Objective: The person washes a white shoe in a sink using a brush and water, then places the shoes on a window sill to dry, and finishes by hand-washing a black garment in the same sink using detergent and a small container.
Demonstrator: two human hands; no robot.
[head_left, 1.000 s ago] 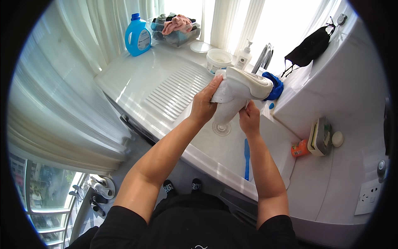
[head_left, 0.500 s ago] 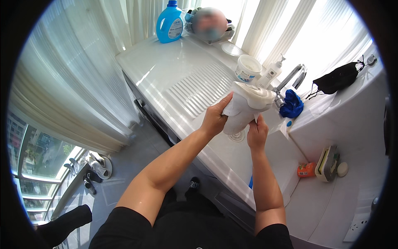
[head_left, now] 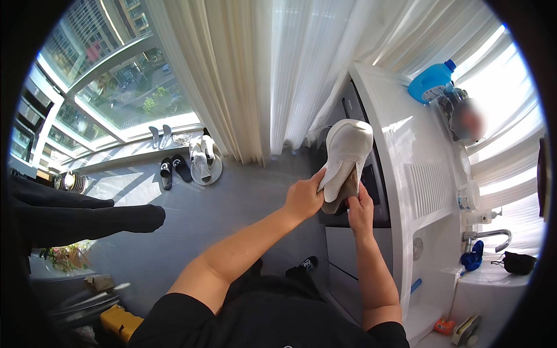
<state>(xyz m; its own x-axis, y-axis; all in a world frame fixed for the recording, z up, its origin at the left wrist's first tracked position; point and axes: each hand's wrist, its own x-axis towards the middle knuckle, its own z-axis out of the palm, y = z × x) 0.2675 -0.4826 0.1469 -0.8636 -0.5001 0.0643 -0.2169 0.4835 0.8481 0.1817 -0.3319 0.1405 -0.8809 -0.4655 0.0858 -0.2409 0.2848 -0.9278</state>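
Observation:
A white sneaker (head_left: 350, 144) is held up in front of me with its toe pointing away and its opening toward me. My left hand (head_left: 305, 199) is closed on the left side of its collar, fingers partly hidden by the shoe. The right side of the heel opening is pinched by my right hand (head_left: 361, 210), with some fingertips out of sight behind or inside the shoe. The sneaker is in the air just left of the white sink counter (head_left: 386, 110).
Right of me are a ribbed washboard (head_left: 428, 188), a faucet (head_left: 490, 234), a blue detergent bottle (head_left: 430, 84) and a white tub (head_left: 467, 195). On the floor by the window lie black slippers (head_left: 174, 169) and other shoes on a round plate (head_left: 209, 172). Dark clothing (head_left: 93, 217) hangs at left.
The view has swung left toward the window and curtains. Both hands have carried the sneaker from over the sink to beside the counter, and its toe and upper now show.

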